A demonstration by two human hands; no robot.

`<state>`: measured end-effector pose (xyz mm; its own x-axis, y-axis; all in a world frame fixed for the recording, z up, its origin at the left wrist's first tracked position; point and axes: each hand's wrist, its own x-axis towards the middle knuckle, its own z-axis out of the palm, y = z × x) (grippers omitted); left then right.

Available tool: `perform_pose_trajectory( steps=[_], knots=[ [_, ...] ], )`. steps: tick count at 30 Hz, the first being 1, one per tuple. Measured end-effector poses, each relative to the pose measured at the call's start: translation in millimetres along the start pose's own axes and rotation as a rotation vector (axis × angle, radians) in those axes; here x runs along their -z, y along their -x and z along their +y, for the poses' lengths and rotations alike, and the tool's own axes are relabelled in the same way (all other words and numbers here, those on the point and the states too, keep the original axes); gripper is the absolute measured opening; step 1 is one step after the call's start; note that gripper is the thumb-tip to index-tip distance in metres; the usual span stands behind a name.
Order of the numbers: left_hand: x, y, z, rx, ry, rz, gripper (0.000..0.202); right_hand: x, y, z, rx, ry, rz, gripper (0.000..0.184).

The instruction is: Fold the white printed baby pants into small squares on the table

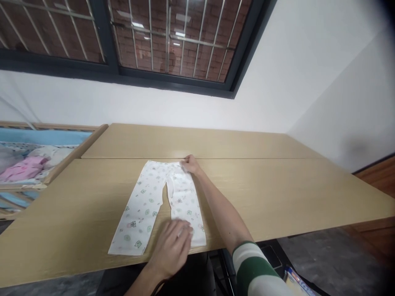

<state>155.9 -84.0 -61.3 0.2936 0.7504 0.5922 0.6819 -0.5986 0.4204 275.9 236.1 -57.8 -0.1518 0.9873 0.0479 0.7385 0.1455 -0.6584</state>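
A pair of small white baby trousers (140, 213) with green and pink prints lies spread on the wooden table, waistband away from me and legs toward me. My right hand (191, 164) reaches to the right corner of the waistband, its fingers closed on the cloth. Lower down, my left hand (171, 246) is over the inner side of the right trouser leg. Its fingers are curled together against the fabric and hide part of that leg. The left trouser leg lies flat, untouched by either hand.
The pale wooden table (262, 185) has a seam across it and meets a white wall below a barred window (173, 41). At left stands a wooden crib (77, 152) with pink cloth (24, 168) inside. A colourful packet (298, 281) is below the table's front edge.
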Motion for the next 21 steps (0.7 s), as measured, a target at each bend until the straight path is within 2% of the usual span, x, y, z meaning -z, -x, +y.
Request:
perform_pose_trajectory(
  steps=[3, 6, 9, 13, 15, 17, 19, 21],
  knots=[
    [14.2, -9, -26, 0.241, -0.285, 0.062, 0.028, -2, 15, -5, 0.138, 0.028, 0.027, 0.054],
    [18.2, -9, -49, 0.460, -0.556, 0.013, 0.053, -9, 27, -7, 0.329, 0.164, -0.118, 0.065],
    [11.6, -2, -59, 0.547, -0.673, -0.120, 0.067, -18, 30, -7, 0.400, 0.333, -0.238, 0.071],
    [2.3, -1, -63, 0.580, -0.738, -0.179, 0.077, -24, 16, -10, 0.418, 0.403, -0.257, 0.067],
    [2.7, -7, -64, 0.604, -0.742, -0.175, 0.076, -26, 7, -10, 0.411, 0.353, -0.222, 0.061],
    [7.1, -18, -60, 0.606, -0.720, -0.138, 0.069, -26, -3, -8, 0.348, 0.216, -0.098, 0.055],
    [13.2, -29, -48, 0.543, -0.631, -0.098, 0.057, -25, -12, -4, 0.234, 0.070, 0.070, 0.049],
    [16.6, -39, -27, 0.434, -0.462, -0.127, 0.042, -23, -20, 1, 0.128, -0.013, 0.181, 0.043]
  ],
)
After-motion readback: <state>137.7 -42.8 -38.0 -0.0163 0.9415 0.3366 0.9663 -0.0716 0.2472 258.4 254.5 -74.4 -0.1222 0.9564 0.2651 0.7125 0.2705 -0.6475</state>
